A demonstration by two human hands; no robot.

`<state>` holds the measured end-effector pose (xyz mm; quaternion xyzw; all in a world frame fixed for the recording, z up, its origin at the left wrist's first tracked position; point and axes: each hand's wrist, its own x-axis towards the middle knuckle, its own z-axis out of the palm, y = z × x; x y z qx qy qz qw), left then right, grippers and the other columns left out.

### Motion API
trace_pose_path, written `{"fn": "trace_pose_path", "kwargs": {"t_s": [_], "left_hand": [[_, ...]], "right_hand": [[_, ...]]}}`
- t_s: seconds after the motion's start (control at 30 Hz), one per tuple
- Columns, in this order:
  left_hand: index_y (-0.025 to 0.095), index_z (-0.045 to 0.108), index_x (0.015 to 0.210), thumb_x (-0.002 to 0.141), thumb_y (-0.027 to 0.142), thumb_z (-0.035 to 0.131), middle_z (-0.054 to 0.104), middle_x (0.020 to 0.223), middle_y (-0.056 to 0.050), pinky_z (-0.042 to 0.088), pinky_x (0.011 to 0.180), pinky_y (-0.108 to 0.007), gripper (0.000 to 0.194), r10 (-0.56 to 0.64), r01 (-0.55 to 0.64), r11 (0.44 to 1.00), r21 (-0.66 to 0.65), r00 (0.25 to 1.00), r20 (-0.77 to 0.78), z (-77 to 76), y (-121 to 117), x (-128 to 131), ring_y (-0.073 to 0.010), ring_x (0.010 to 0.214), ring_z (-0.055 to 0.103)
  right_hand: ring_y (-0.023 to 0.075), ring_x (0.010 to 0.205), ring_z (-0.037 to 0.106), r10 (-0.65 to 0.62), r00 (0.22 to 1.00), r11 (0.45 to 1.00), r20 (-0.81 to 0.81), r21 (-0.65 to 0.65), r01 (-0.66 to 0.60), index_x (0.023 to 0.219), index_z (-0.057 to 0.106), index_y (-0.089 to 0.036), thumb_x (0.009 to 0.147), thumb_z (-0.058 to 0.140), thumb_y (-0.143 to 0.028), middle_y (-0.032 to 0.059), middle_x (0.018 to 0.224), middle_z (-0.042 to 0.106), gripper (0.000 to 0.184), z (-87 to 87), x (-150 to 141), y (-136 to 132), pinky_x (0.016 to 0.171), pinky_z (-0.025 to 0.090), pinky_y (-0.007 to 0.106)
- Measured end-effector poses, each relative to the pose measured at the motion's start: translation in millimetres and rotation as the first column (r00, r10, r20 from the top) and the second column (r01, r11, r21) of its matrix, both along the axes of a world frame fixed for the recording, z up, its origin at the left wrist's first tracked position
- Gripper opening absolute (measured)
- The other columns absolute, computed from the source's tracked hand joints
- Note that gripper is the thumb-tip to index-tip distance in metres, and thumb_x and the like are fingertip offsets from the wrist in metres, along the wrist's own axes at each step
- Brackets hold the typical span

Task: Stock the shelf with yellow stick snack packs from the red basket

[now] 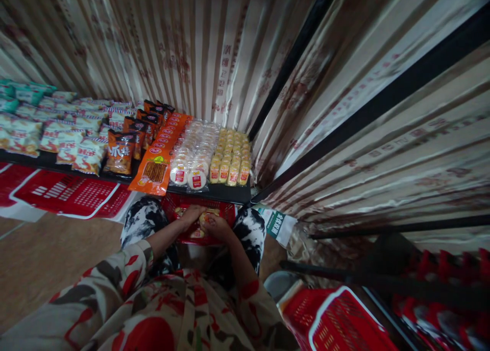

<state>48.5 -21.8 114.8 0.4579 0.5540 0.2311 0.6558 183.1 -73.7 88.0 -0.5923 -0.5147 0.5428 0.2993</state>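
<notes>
The printed shirt (184, 310) of the person lies nearest the camera, on the near side of the black shelf (225, 192), which serves as reference for all positions. The handled items, small yellow-wrapped packets (197, 234), are in a red basket (170, 204) directly in front of the shelf's right end, below its front edge, between the knees of the black-and-white trousers (147, 220). The left hand (192, 215) is in the basket, on the shelf's near side, with its fingers extended over the packets; whether it grasps one cannot be determined. The right hand (217, 225) is beside it, equally close to the shelf, fingers bent at the packets; its grip likewise cannot be confirmed at this size and in this dim light. On the shelf, from its right end leftward, stand rows of yellow packets (230, 159), rows of clear-wrapped white rounds (194, 154), overlapping orange packages (161, 154), brown-and-orange bags (120, 151), white bags (90, 154) and, at the far left, green bags (30, 94). A pleated curtain (206, 49) hangs behind the shelf and continues past its right end. A red carrier (72, 192) sits below the shelf's left front edge; a second red carrier (348, 320) lies to the right of and nearer than the shelf.
</notes>
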Motion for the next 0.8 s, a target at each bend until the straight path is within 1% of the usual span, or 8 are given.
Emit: {"fn": "trace_pose_path", "kwargs": {"t_s": [0.13,0.23,0.37,0.47,0.57,0.63,0.7,0.8], "left_hand": [[0.017,0.052,0.057,0.076,0.032,0.056,0.048,0.047,0.005,0.03,0.044,-0.021,0.024,-0.018,0.019,0.999,0.033,1.0,-0.014,4.4,0,4,-0.0087,0.043,0.042],[0.017,0.052,0.059,0.073,0.041,0.059,0.047,0.046,0.006,0.029,0.044,-0.021,0.029,-0.018,0.019,0.997,0.075,1.0,-0.018,11.6,-1,6,-0.0089,0.043,0.042],[0.016,0.054,0.062,0.07,0.05,0.058,0.05,0.052,0.005,0.034,0.047,-0.022,0.035,0.001,-0.011,0.986,0.169,0.998,0.06,25.6,-2,9,-0.0094,0.047,0.045],[0.016,0.058,0.07,0.069,0.047,0.058,0.057,0.063,0.002,0.04,0.051,-0.022,0.031,0.058,-0.084,0.974,0.21,0.99,0.128,36.9,-1,12,-0.0113,0.056,0.051],[0.015,0.059,0.073,0.07,0.042,0.057,0.058,0.069,0.001,0.043,0.056,-0.022,0.027,0.11,-0.157,0.954,0.256,0.976,0.188,47.4,2,17,-0.0122,0.063,0.054],[0.015,0.056,0.072,0.071,0.038,0.055,0.056,0.067,0.002,0.044,0.057,-0.022,0.023,0.111,-0.166,0.95,0.265,0.971,0.213,53.4,5,21,-0.0116,0.062,0.053],[0.016,0.055,0.073,0.072,0.032,0.055,0.054,0.066,0.002,0.045,0.058,-0.022,0.017,0.095,-0.151,0.949,0.276,0.974,0.208,58.3,8,26,-0.0108,0.061,0.053],[0.016,0.054,0.078,0.073,0.022,0.054,0.055,0.067,0.002,0.045,0.06,-0.021,0.008,0.094,-0.126,0.933,0.337,0.99,0.109,63.7,13,33,-0.0104,0.063,0.053]], "right_hand": [[0.0146,0.066,0.061,0.017,1.0,1.0,0.015,-0.008,-0.017,0.092,0.064,-0.017,0.072,0.06,-0.035,0.0028,0.076,0.067,0.028,6.8,6,-1,0.064,0.05,0.027],[0.0146,0.068,0.06,-0.009,0.991,0.998,0.136,0.069,-0.001,0.096,0.065,-0.018,0.073,0.059,-0.037,0.0018,0.076,0.066,0.03,19.0,10,-3,0.066,0.049,0.027],[0.0149,0.07,0.058,-0.091,0.948,0.978,0.306,0.206,0.027,0.1,0.064,-0.018,0.074,0.059,-0.038,0.0028,0.08,0.065,0.033,41.4,13,-5,0.069,0.048,0.027],[0.0157,0.075,0.057,-0.191,0.888,0.942,0.419,0.333,0.045,0.101,0.065,-0.018,0.074,0.059,-0.039,0.0049,0.086,0.063,0.034,58.8,12,-4,0.073,0.047,0.028],[0.0166,0.078,0.058,-0.277,0.861,0.906,0.427,0.413,0.087,0.106,0.063,-0.016,0.077,0.057,-0.04,0.0065,0.089,0.062,0.038,72.9,11,0,0.075,0.047,0.027],[0.018,0.08,0.058,-0.333,0.835,0.886,0.439,0.449,0.118,0.109,0.062,-0.015,0.079,0.056,-0.04,0.0078,0.09,0.062,0.039,79.3,10,4,0.076,0.047,0.029],[0.0203,0.085,0.058,-0.392,0.795,0.864,0.463,0.482,0.145,0.11,0.061,-0.014,0.081,0.054,-0.04,0.0094,0.091,0.061,0.04,83.1,9,8,0.079,0.046,0.031],[0.0225,0.09,0.056,-0.47,0.743,0.827,0.476,0.532,0.182,0.111,0.059,-0.014,0.083,0.052,-0.037,0.0112,0.094,0.059,0.038,85.7,6,15,0.083,0.046,0.034]]}}
